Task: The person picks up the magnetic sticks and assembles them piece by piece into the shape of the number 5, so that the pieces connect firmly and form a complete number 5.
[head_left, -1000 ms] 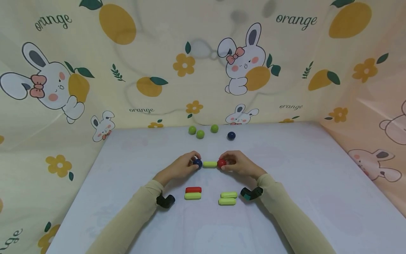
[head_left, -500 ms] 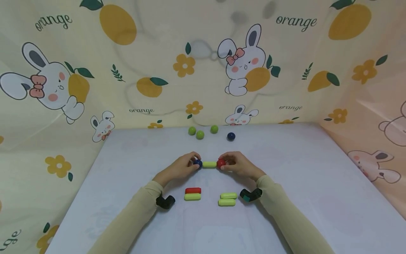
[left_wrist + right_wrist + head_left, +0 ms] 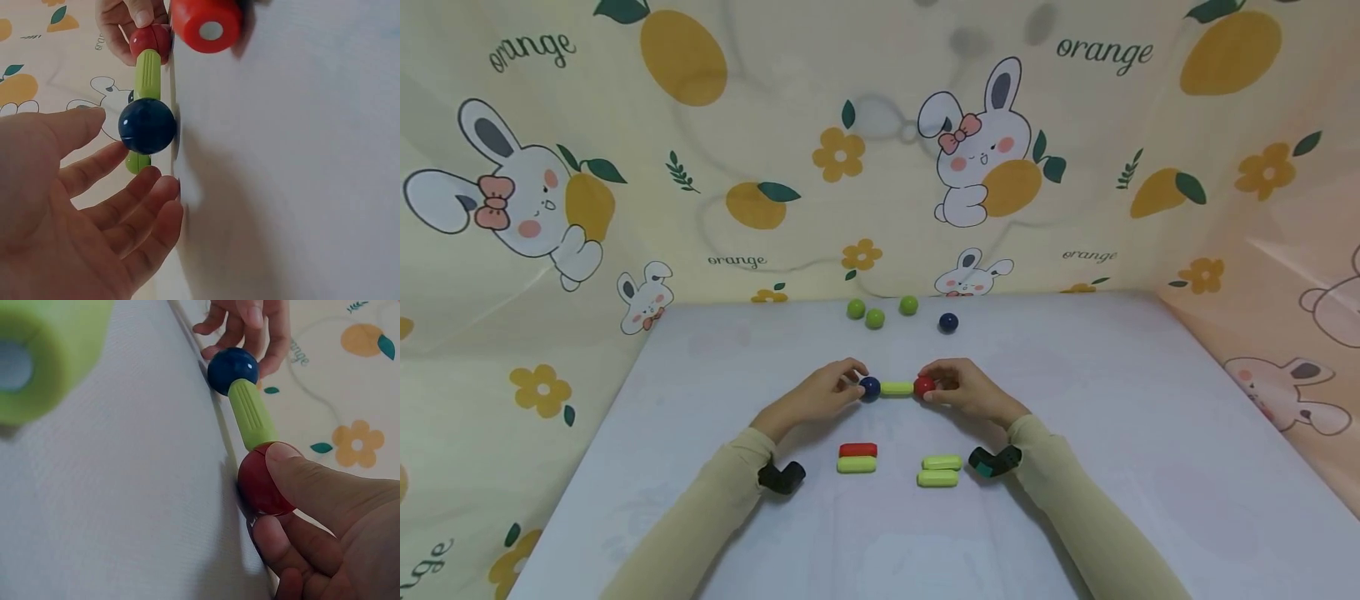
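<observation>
A yellow-green rod [image 3: 896, 388] lies mid-table, joined end to end with a dark blue ball [image 3: 869, 388] on its left and a red ball [image 3: 923, 387] on its right. My right hand [image 3: 973, 389] pinches the red ball between thumb and fingers; the right wrist view shows the thumb [image 3: 300, 478] pressed on it. Beside the blue ball, my left hand [image 3: 815, 394] has its fingers spread and loosely bent. In the left wrist view a gap separates its thumb from the blue ball [image 3: 147, 126]; whether a fingertip touches the ball I cannot tell.
Nearer me lie a red rod [image 3: 858, 450] against a yellow-green rod [image 3: 857, 465], and two more yellow-green rods [image 3: 938, 478] to their right. Toward the back are several green balls [image 3: 875, 318] and another dark blue ball [image 3: 948, 322]. A printed cloth [image 3: 880, 208] hangs behind the table.
My left hand has let go of the blue ball and drawn back slightly to the left. The right hand keeps its hold on the red ball, and the joined piece stays in place.
</observation>
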Demonstrator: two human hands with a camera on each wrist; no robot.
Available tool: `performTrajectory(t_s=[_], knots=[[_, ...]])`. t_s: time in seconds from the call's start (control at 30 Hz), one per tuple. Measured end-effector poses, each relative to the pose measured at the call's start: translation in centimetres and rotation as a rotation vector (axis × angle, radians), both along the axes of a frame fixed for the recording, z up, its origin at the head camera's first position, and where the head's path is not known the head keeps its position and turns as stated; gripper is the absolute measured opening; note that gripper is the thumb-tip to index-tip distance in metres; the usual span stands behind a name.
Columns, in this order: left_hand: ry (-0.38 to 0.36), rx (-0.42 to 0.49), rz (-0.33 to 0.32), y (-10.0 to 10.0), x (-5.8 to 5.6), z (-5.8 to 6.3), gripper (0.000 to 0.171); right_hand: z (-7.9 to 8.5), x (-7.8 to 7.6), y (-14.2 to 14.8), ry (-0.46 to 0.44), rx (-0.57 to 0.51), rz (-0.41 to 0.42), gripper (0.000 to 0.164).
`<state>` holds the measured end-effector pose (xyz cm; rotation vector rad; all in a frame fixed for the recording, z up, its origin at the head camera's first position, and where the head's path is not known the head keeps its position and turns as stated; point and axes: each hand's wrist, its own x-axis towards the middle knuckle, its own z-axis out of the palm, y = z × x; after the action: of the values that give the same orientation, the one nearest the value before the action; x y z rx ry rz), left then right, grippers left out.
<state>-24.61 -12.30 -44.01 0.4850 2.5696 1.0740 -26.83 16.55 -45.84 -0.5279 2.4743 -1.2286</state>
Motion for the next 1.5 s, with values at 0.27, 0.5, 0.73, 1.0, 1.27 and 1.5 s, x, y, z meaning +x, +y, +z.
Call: performTrajectory(t_s=[0.27, 0.5, 0.73, 1.0, 1.27, 1.5], knots=[[0.01, 0.028, 0.017, -1.1, 0.6, -0.5, 0.029, -0.2, -0.2, 0.2, -0.007, -0.011, 0.007, 0.041], [0.008, 0.033, 0.022, -1.9, 1.7, -0.3, 0.029, -0.1, -0.2, 0.2, -0.009, -0.01, 0.006, 0.041], [0.005, 0.061, 0.024, -2.8, 2.7, 0.1, 0.031, 0.0, -0.1, 0.2, 0.004, -0.006, 0.021, 0.04], [0.008, 0.067, -0.004, -2.8, 3.7, 0.1, 0.032, 0.0, -0.1, 0.2, -0.002, -0.014, 0.024, 0.04], [-0.012, 0.075, -0.063, -2.0, 4.8, -0.1, 0.029, -0.1, -0.2, 0.2, 0.001, -0.007, 0.019, 0.04], [0.015, 0.061, -0.13, -1.4, 6.0, -0.3, 0.029, 0.1, 0.1, 0.1, -0.01, -0.015, 0.009, 0.041]])
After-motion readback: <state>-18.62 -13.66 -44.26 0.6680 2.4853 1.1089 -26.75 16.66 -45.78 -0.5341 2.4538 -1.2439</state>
